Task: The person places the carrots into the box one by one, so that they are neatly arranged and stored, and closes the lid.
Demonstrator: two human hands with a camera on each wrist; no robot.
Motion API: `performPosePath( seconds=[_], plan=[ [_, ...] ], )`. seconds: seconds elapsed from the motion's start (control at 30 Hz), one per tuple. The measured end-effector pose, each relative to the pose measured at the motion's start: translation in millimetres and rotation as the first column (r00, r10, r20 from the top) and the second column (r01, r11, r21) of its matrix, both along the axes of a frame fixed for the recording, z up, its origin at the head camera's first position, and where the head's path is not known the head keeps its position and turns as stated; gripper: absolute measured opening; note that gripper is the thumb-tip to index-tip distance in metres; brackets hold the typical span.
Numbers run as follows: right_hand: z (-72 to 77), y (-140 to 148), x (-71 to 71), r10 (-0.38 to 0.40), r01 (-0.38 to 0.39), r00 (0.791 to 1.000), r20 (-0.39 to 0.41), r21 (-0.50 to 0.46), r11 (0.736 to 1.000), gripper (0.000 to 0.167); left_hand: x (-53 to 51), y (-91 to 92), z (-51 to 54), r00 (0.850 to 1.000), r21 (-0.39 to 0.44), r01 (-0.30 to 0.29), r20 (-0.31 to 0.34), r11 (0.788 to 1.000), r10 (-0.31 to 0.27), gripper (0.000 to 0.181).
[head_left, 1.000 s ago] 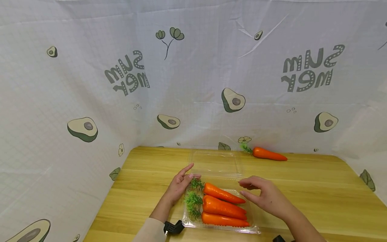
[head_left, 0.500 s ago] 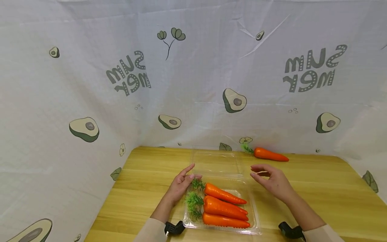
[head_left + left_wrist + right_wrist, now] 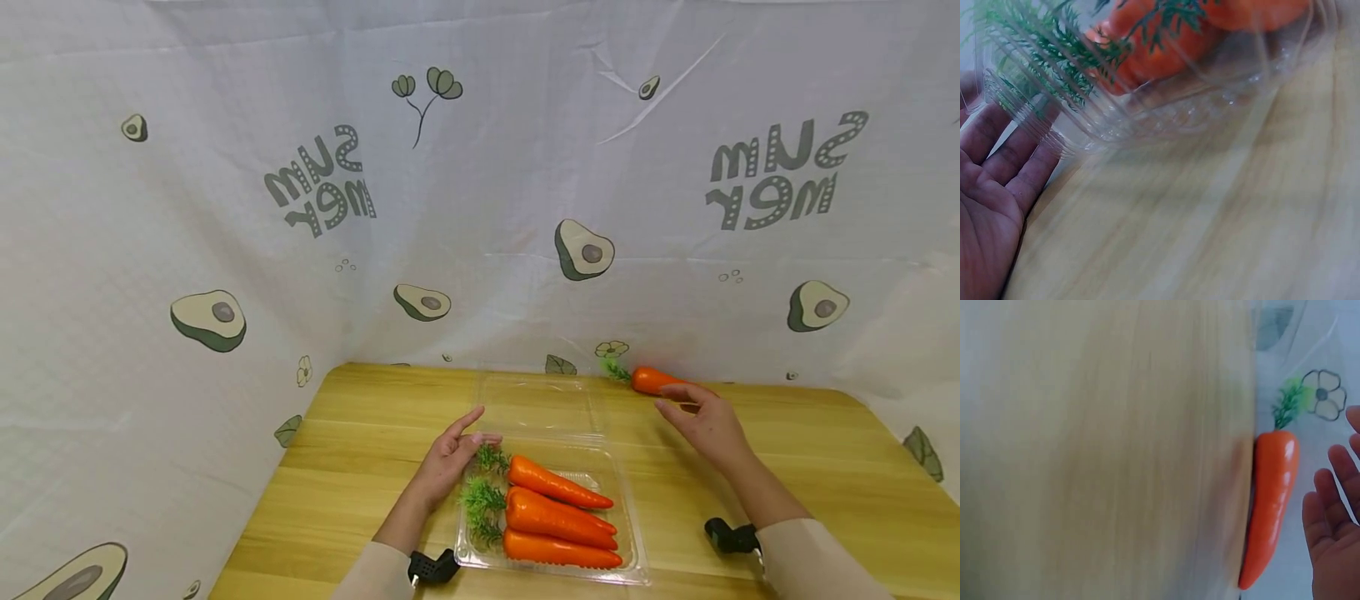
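In the head view, a clear plastic clamshell box (image 3: 633,546) lies with its lid (image 3: 536,404) folded back. Several orange carrots (image 3: 558,513) with green tops rest inside it, tips to the right. My left hand (image 3: 444,465) is at the box's left back corner, and the left wrist view shows its fingers (image 3: 1019,153) straight against the clear wall. Another carrot (image 3: 649,380) lies at the table's back edge, its tip hidden by my right hand (image 3: 708,425). That hand holds nothing. The right wrist view shows this whole carrot (image 3: 1272,487), with relaxed fingers (image 3: 1329,506) beside it.
A wooden table (image 3: 360,417) carries everything. Behind and to the left hangs a white curtain (image 3: 480,208) printed with avocados. Black wrist cameras sit by both sleeves, the left one (image 3: 435,568) close to the box's front left corner.
My right hand has moved from beside the box's right side, back and to the right, up to the lone carrot. My left hand and the box have stayed in place.
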State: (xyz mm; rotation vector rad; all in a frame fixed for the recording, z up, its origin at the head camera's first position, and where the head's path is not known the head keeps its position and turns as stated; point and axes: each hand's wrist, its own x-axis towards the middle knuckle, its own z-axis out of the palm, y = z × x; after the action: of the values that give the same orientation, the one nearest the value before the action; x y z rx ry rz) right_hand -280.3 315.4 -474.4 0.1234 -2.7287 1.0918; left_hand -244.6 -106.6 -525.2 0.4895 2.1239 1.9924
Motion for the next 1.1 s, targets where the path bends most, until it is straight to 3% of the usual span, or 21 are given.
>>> performPosePath(
  seconds=[0.17, 0.4, 0.6, 0.73, 1.1],
  plan=[
    [-5.3, 7.7, -11.9, -0.019, 0.017, 0.998, 0.062, 0.028, 0.999, 0.051, 0.1, 0.0, -0.4, 1.0, -0.001, -0.004, 0.002, 1.0, 0.004, 0.055],
    [-10.2, 15.4, -28.4, -0.033, 0.028, 0.998, 0.049, 0.106, 0.994, 0.059, 0.2, -0.9, -0.5, 1.0, 0.005, -0.007, 0.008, 1.0, 0.007, 0.055],
    [-7.9, 23.5, -42.4, -0.022, 0.011, 0.993, 0.118, 0.088, 0.996, 0.064, -0.1, -1.2, -0.8, 1.0, -0.001, -0.006, 0.01, 1.0, 0.006, 0.055],
    [-7.4, 28.6, -48.1, -0.008, -0.005, 0.986, 0.166, 0.08, 0.997, 0.066, -0.2, -1.2, -1.8, 1.0, -0.013, -0.011, 0.005, 1.0, 0.011, 0.056],
    [-20.0, 38.7, -52.2, 0.048, -0.071, 0.986, 0.16, 0.141, 0.987, 0.066, -0.9, -0.2, -1.7, 1.0, -0.001, -0.014, -0.001, 1.0, 0.014, 0.056]
  ],
)
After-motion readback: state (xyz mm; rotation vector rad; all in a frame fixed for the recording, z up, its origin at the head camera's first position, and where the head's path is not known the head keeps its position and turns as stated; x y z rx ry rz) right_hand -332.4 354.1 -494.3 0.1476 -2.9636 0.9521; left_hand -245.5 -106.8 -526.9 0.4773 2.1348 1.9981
